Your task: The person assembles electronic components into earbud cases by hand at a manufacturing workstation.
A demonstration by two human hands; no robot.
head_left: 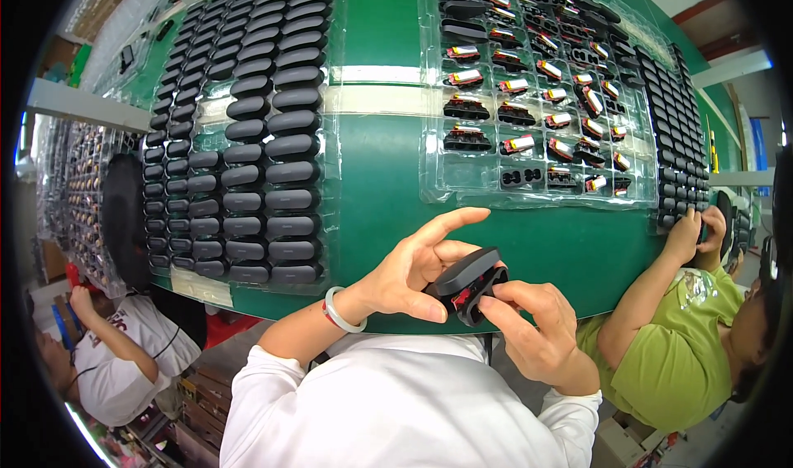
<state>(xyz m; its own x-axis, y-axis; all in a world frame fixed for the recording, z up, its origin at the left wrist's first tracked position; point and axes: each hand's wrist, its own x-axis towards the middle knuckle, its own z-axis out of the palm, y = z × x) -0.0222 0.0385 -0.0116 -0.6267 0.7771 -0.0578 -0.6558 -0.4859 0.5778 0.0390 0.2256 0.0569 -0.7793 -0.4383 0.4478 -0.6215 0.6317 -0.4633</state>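
1 dark, round-ended case (467, 273) is in play, up between both hands at the near edge of the table, and look, its 2 halves are gaping: smooth upper shell on the left, tilted, and a black lower part (472, 311) to the right with red wiring (462, 302) showing inside. Whether the halves are joined, I can't tell.

Left hand (403, 271) is half open around the upper shell, thumb along its near side, index finger poking out clear to the far right. Right hand (541, 323) goes in tighter, thumb and index finger closing on the lower part from the right. A pale bangle (332, 309) circles the left wrist.

Out we go across the green tabletop (380, 187)! On the left, a clear tray (333, 220) packed with rows of dark oblong cases (294, 199). On the right, another clear tray (537, 199) carries black parts, many topped with white-and-red blocks (519, 144). Farther right, more dark pieces (673, 137) in rows, and a co-worker in green (669, 352) has both hands at their near end.
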